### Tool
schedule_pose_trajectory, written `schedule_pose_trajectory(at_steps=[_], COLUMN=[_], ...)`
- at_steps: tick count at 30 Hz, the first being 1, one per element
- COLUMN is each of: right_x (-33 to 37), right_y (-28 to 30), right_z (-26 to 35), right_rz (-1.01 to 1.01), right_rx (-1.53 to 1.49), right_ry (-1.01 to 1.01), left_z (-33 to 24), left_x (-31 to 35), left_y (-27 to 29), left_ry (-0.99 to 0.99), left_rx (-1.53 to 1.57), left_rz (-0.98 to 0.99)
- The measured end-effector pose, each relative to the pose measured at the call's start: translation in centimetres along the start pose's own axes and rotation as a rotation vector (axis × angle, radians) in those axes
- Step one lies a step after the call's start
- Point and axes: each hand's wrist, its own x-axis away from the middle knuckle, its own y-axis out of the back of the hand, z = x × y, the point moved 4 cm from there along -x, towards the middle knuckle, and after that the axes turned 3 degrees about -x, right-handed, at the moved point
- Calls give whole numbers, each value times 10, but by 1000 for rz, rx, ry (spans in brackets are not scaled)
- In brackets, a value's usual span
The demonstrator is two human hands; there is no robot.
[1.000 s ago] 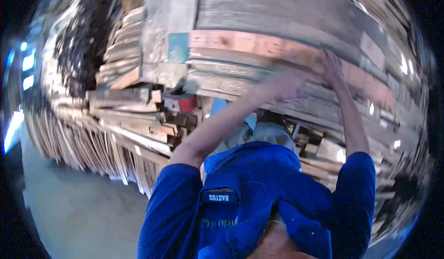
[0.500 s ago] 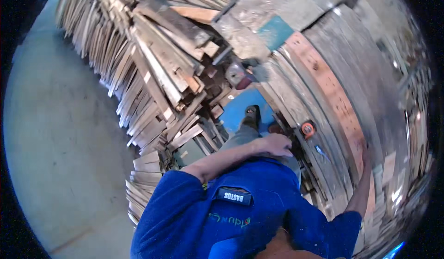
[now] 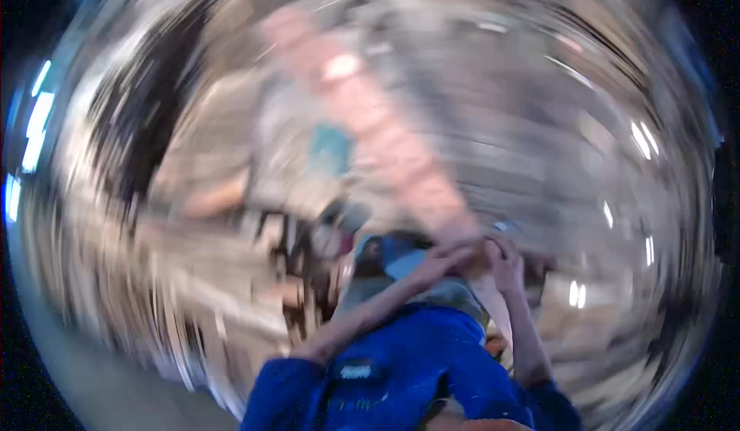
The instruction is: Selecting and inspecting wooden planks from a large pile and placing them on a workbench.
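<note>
A long reddish-brown wooden plank (image 3: 401,154) slants from the far left toward my body, raised at its near end. My left hand (image 3: 445,261) is closed on the left side of that end. On its right side, close by, my right hand (image 3: 505,264) is closed with bent fingers. Fast motion smears the picture, and where the fingertips lie on the plank is not clear.
A small teal patch (image 3: 330,150) lies left of the plank on a pale surface. Grey-brown boards (image 3: 501,146) spread to the right. Stacked timber (image 3: 193,285) is blurred at the left, with grey floor (image 3: 100,385) beyond it.
My view has swung round to the right. My left hand has moved from my waist onto the plank, beside my right hand. The plank has been lifted at its near end.
</note>
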Motion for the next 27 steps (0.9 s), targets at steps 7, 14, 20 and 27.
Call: schedule_pose_trajectory(at_steps=[7,14,20,27], right_x=[379,735,805,607], right_y=[-11,-321,-515,-559], right_z=[-147,-97,74,76], right_rz=[-429,-955,-1065,-1461], right_rx=[102,-836,-746,-1686], right_ry=[-1257,-1685,-2125,-2120], left_z=[45,111,204,261], left_x=[21,76,103,86], left_y=[3,-97,-144,-255], left_ry=[128,368,723,640], left_rx=[-61,-285,-574,-1083], left_rz=[195,581,802,1040])
